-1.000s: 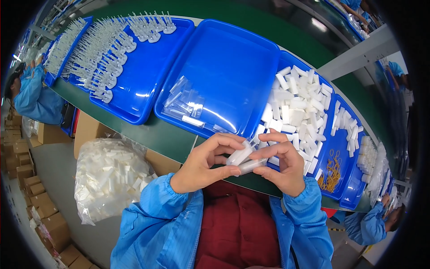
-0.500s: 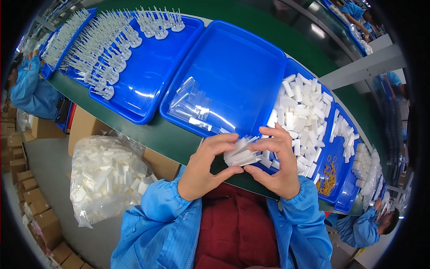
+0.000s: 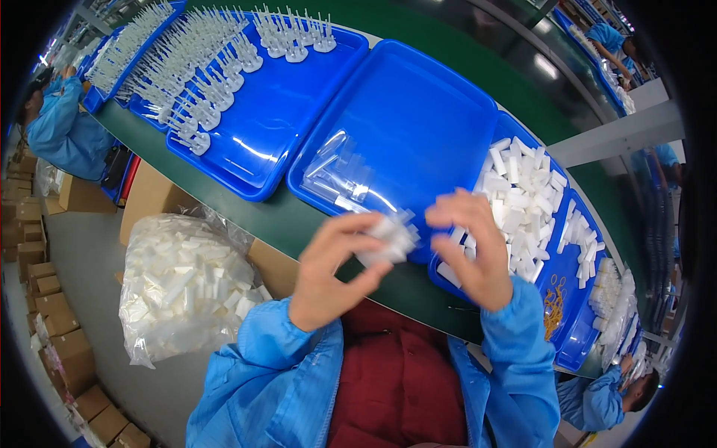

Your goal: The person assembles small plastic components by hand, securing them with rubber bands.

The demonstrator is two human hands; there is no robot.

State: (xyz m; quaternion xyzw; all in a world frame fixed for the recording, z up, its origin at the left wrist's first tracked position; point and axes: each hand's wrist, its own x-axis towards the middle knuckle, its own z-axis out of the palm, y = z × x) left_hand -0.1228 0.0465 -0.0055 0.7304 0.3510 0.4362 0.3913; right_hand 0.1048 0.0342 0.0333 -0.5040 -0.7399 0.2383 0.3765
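left hand grasping white parts | right hand just beside, fingers curled, grip unclear

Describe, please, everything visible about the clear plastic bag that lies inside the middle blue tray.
The clear plastic bag is a thin, see-through film pouch, shiny and creased, catching the light. It lies flat near the front left corner of the middle blue tray, resting on the tray floor. A few small white parts seem to be inside it, but their shape is too faint to tell. Neither hand touches it; the left hand is nearest, in front of the tray.
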